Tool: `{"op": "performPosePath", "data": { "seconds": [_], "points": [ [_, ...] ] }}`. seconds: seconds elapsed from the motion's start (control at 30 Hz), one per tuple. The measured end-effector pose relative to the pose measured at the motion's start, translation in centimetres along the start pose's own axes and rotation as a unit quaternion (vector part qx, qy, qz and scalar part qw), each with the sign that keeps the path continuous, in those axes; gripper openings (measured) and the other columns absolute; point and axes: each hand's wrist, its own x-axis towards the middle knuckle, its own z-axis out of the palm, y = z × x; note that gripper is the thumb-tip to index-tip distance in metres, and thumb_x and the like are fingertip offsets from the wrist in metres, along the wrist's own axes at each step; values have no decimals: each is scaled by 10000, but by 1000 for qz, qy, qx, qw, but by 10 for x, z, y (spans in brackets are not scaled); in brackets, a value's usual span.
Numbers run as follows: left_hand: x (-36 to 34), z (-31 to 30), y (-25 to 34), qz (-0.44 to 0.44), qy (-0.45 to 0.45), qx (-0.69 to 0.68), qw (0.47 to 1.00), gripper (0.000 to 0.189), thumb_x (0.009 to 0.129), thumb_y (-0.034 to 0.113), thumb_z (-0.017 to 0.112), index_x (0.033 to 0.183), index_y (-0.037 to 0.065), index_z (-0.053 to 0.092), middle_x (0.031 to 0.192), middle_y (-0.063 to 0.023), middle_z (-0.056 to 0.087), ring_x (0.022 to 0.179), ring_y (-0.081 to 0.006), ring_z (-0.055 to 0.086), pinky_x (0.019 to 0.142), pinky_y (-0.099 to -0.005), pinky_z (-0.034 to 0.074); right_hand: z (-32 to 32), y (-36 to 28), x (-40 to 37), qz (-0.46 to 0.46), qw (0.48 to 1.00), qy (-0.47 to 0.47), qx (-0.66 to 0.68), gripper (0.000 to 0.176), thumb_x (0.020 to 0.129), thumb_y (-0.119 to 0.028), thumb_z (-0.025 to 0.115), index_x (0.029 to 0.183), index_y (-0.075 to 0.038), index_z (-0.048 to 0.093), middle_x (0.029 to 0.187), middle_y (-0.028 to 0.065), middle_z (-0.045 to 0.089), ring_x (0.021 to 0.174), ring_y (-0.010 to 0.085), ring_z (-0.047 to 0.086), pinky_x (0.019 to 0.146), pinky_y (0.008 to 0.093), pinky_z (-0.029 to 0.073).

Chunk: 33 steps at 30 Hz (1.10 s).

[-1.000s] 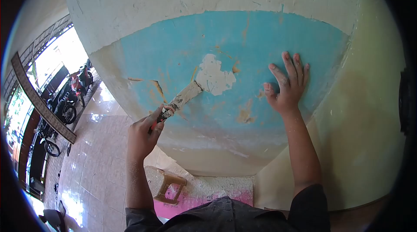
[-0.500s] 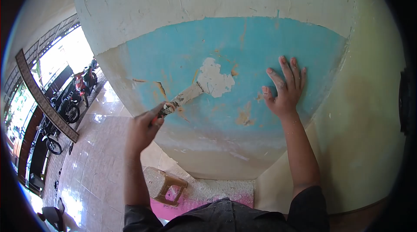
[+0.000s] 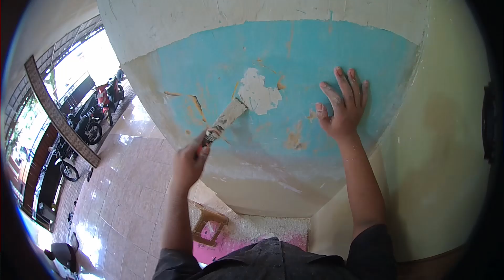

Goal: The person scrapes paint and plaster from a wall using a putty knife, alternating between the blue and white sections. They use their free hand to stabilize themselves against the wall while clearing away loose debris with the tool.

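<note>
My left hand (image 3: 191, 163) is wrapped round the handle of a scraper (image 3: 229, 116), whose blade is smeared with whitish material. The blade's tip meets the lower left edge of a bare, off-white patch (image 3: 259, 92) on the turquoise wall area (image 3: 210, 54). On the right, my right hand (image 3: 344, 107) lies against the turquoise surface with its fingers spread and holds nothing. Brownish scuffs mark the paint, and a cracked, lifted strip (image 3: 197, 107) shows to the left of the patch.
Below the wall, a brown plastic stool (image 3: 223, 219) stands by a pink sheet (image 3: 215, 251) strewn with pale flakes. Tiled floor (image 3: 126, 175) stretches to the left. Motorbikes (image 3: 105, 102) are parked beyond a patterned column (image 3: 58, 114). A yellowish wall (image 3: 446, 122) rises at right.
My left hand has shifted right and slightly down, and the scraper stands more steeply, its tip still at the patch's edge. My right hand has stayed in place against the wall.
</note>
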Motion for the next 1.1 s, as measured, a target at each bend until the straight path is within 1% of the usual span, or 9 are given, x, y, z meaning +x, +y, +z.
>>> {"op": "performPosePath", "data": {
  "seconds": [0.1, 0.17, 0.4, 0.57, 0.63, 0.73, 0.9, 0.97, 1.1],
  "points": [
    [-42, 66, -15, -45, 39, -54, 997, 423, 940, 154, 607, 1355, 88, 569, 776, -129, 647, 669, -249, 626, 657, -356, 508, -2, 1, 0, 0, 1000, 2, -3, 320, 947, -403, 516, 1213, -259, 621, 1463, 50, 506, 1395, 311, 411, 1165, 575, 173],
    [-67, 107, -22, -98, 10, -175, 980, 466, 984, 136, 521, 1421, -14, 463, 797, -73, 620, 705, -138, 595, 686, -297, 502, 0, 0, -4, 7, 1000, 7, 0, 315, 945, -396, 523, 1208, -253, 623, 1461, 47, 508, 1393, 308, 413, 1164, 574, 173],
    [-62, 135, 17, -92, 35, -197, 975, 479, 1005, 146, 474, 1449, -26, 413, 764, -55, 613, 696, -125, 588, 672, -287, 497, 1, 0, -12, 7, 1000, 5, -6, 301, 947, -379, 522, 1196, -245, 624, 1458, 44, 509, 1392, 309, 414, 1167, 578, 167],
    [-76, 168, 41, -143, 75, -340, 926, 507, 1028, 186, 459, 1466, -51, 361, 760, -26, 561, 718, -108, 549, 702, -276, 481, 2, 0, -12, 6, 1000, 10, -7, 310, 944, -376, 525, 1210, -242, 608, 1463, 48, 502, 1398, 317, 404, 1165, 584, 170],
    [-77, 173, 49, -149, 68, -344, 925, 522, 1033, 193, 461, 1471, -63, 339, 772, -15, 536, 722, -102, 528, 708, -269, 473, 3, -1, -13, 5, 1000, 8, -11, 313, 943, -375, 527, 1215, -241, 603, 1464, 50, 500, 1398, 319, 404, 1164, 585, 171],
    [-70, 177, 53, -158, 81, -384, 906, 511, 1024, 201, 487, 1478, -6, 376, 775, -34, 560, 711, -115, 539, 666, -281, 461, 2, -1, -15, -2, 1000, 3, -16, 332, 958, -388, 508, 1233, -218, 583, 1471, 78, 487, 1403, 344, 389, 1159, 595, 163],
    [-62, 171, 50, -149, 66, -361, 918, 515, 1025, 215, 480, 1473, -17, 375, 770, -49, 570, 711, -126, 551, 668, -291, 469, 3, -2, -13, -8, 1000, -4, -27, 351, 976, -408, 485, 1243, -194, 566, 1477, 109, 473, 1408, 374, 372, 1154, 606, 151],
    [-61, 166, 52, -161, 59, -347, 922, 515, 1026, 226, 484, 1467, -20, 382, 774, -51, 571, 714, -129, 555, 672, -290, 471, 4, -3, -14, 7, 1000, 12, -21, 330, 941, -395, 527, 1222, -232, 586, 1463, 64, 497, 1398, 341, 399, 1160, 601, 157],
    [-64, 168, 56, -158, 57, -350, 921, 517, 1030, 232, 483, 1465, -28, 379, 791, -47, 569, 714, -129, 551, 673, -289, 470, 4, -5, -13, 11, 1000, 9, -23, 333, 942, -400, 526, 1222, -229, 583, 1464, 69, 496, 1398, 342, 399, 1161, 602, 154]
  ]
}}
